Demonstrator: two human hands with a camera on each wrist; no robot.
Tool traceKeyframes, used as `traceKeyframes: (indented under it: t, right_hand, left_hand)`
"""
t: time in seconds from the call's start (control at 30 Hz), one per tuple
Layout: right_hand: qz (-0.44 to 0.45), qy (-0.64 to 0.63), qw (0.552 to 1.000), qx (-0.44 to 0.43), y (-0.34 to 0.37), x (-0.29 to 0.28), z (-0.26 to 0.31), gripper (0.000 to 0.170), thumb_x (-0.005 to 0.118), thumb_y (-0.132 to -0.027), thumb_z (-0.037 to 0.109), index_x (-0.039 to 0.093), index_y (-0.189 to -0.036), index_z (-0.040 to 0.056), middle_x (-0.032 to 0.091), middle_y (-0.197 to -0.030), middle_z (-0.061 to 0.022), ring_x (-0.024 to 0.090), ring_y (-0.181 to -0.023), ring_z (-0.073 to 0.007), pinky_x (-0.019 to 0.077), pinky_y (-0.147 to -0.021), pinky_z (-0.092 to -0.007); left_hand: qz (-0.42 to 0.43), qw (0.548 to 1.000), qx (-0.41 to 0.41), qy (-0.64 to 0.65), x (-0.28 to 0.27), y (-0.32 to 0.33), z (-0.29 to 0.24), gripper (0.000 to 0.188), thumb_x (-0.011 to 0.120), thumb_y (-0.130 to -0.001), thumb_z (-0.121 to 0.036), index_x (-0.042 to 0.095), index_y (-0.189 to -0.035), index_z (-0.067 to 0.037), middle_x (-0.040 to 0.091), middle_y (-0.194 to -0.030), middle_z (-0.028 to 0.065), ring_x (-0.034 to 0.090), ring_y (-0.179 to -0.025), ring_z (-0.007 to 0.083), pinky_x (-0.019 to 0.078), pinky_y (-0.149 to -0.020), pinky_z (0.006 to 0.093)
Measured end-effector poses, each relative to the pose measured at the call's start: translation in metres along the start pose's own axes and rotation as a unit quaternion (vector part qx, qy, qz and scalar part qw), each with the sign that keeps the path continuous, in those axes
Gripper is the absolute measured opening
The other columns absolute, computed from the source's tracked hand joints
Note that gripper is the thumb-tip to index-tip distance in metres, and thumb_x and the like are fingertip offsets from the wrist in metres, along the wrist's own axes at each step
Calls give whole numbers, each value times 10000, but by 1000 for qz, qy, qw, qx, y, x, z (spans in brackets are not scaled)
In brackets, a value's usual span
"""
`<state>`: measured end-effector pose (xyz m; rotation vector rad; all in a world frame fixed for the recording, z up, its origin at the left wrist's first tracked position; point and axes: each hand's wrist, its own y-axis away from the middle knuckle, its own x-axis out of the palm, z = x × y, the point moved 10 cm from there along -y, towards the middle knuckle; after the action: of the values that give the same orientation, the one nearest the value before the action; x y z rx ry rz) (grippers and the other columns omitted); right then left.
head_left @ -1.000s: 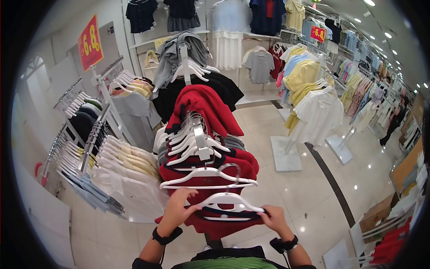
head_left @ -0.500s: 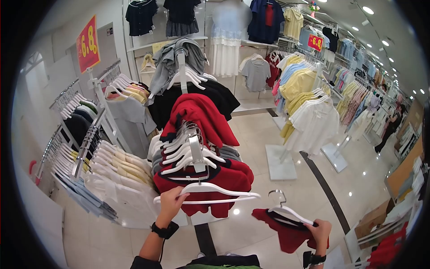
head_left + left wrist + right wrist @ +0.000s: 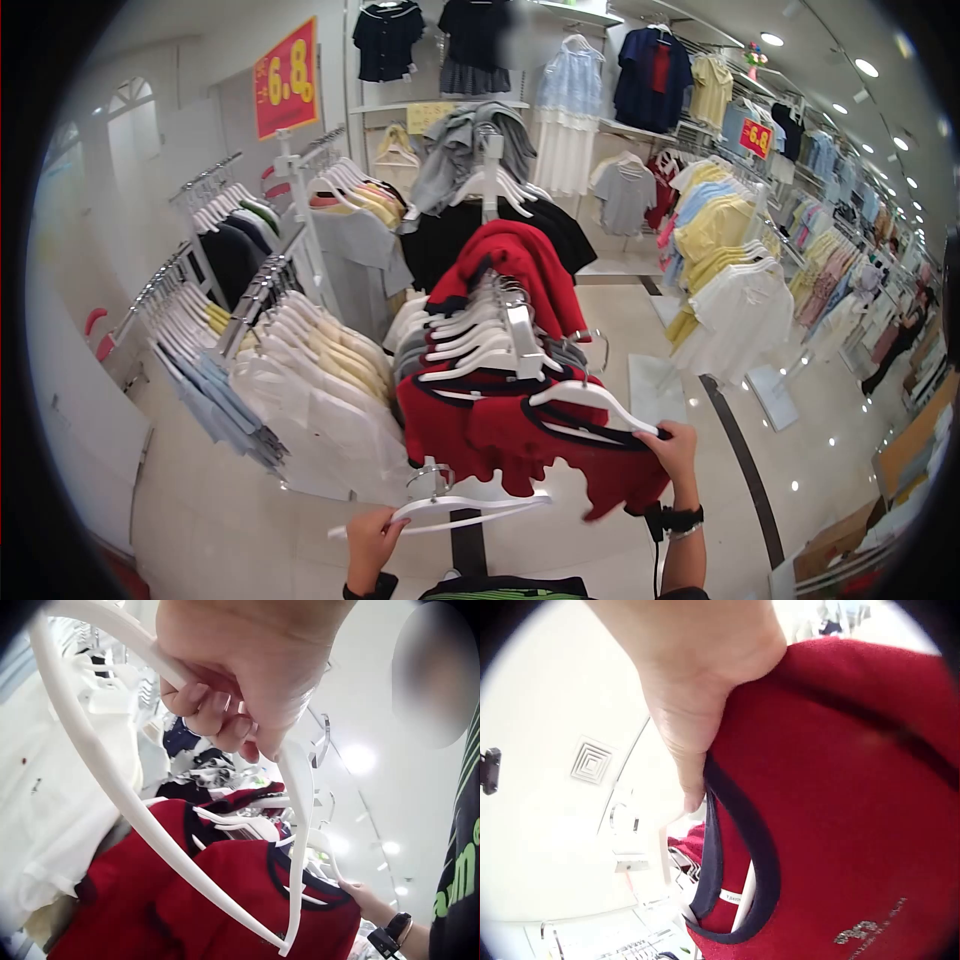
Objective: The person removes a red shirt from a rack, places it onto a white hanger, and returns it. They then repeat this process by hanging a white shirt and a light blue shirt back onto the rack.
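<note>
My left hand [image 3: 372, 545] grips a bare white hanger [image 3: 470, 508] low in front of me; in the left wrist view its fingers curl round the upper arm of the hanger [image 3: 300, 802]. My right hand [image 3: 677, 452] pinches the shoulder of a red top [image 3: 610, 450] with a navy neckline, together with the white hanger [image 3: 590, 400] inside it. That top hangs beside the front end of the rack, overlapping another red top [image 3: 440, 420] there. The right wrist view shows the thumb by the navy collar [image 3: 769, 877] and small lettering on the chest.
The rack's metal end [image 3: 520, 340] points at me, with white hangers behind it and a folded red garment [image 3: 510, 260] on top. White garments [image 3: 310, 410] hang close on the left. White tops [image 3: 735, 315] on a stand are to the right.
The right hand has swung the red top away to the right, then back up beside the rack. The left hand has taken the bare hanger from the rack front and lowered it.
</note>
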<state>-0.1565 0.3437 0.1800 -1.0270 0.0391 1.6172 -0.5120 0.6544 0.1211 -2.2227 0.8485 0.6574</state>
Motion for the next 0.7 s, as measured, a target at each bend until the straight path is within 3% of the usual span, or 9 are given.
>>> traceKeyframes:
  t: [0.07, 0.13, 0.17, 0.23, 0.4, 0.47, 0.57, 0.6, 0.7]
  right_hand:
    - [13, -19, 1000, -7, -16, 32, 6, 413, 798, -628, 303, 557, -569, -28, 392, -437, -81, 352, -407, -135, 287, -407, -309]
    - [60, 14, 997, -45, -29, 67, 14, 432, 762, -643, 406, 616, -620, -1, 477, -479, -122, 461, -420, -236, 347, -440, -326]
    - [66, 13, 997, -48, -33, 78, 17, 432, 762, -643, 406, 616, -620, -1, 477, -479, -122, 461, -420, -236, 347, -440, -326]
    - [78, -51, 994, -61, -41, 97, 26, 413, 779, -650, 328, 580, -618, -32, 421, -448, -62, 372, -433, -125, 300, -430, -310]
    - [116, -67, 991, -28, -54, 141, -1, 415, 768, -653, 370, 611, -637, -14, 479, -491, -106, 441, -445, -166, 350, -466, -314]
    - [133, -106, 984, -45, -52, 149, -7, 385, 775, -660, 324, 611, -641, -23, 465, -484, -93, 420, -465, -114, 341, -464, -300]
    - [181, -109, 976, -54, -40, 110, 18, 367, 780, -662, 291, 614, -647, -36, 474, -476, -72, 416, -473, -90, 332, -456, -286]
    - [161, -138, 976, -55, -37, 92, 27, 362, 778, -657, 255, 586, -593, -45, 420, -457, -24, 368, -462, -76, 286, -431, -272]
    - [178, -109, 978, -19, -26, 79, 25, 354, 783, -650, 253, 592, -588, -38, 418, -456, -16, 372, -464, -67, 282, -430, -265]
  left_hand:
    - [-56, 995, -76, -9, -15, 26, 30, 178, 690, -733, -190, 604, -706, -37, 511, -547, 101, 497, -463, 249, 361, -450, 326]
    - [-78, 991, -103, -31, -30, 40, 36, 170, 689, -732, -184, 606, -713, -37, 512, -546, 103, 494, -461, 247, 362, -451, 326]
    - [-96, 986, -126, -49, -38, 48, 40, 163, 689, -732, -178, 609, -720, -37, 512, -544, 106, 491, -459, 246, 362, -453, 325]
    - [-103, 984, -136, -57, -45, 57, 47, 157, 689, -733, -175, 612, -727, -38, 517, -548, 108, 495, -461, 247, 364, -453, 323]
    - [-131, 981, -135, -49, -45, 65, 54, 149, 688, -736, -177, 620, -743, -45, 526, -555, 111, 507, -468, 250, 369, -455, 321]
    - [-107, 985, -134, -23, -37, 63, 51, 148, 687, -740, -186, 626, -744, -52, 536, -564, 105, 517, -475, 244, 375, -457, 320]
    - [-67, 992, -100, -24, -35, 51, 39, 146, 686, -744, -197, 634, -746, -61, 539, -567, 96, 524, -480, 240, 383, -460, 320]
    - [-67, 993, -98, -23, -34, 47, 41, 146, 686, -744, -197, 634, -746, -61, 539, -567, 96, 524, -480, 240, 383, -460, 320]
    - [-42, 995, -87, -38, -27, 35, 47, 135, 694, -726, -165, 643, -762, -46, 536, -569, 90, 508, -469, 222, 373, -457, 299]
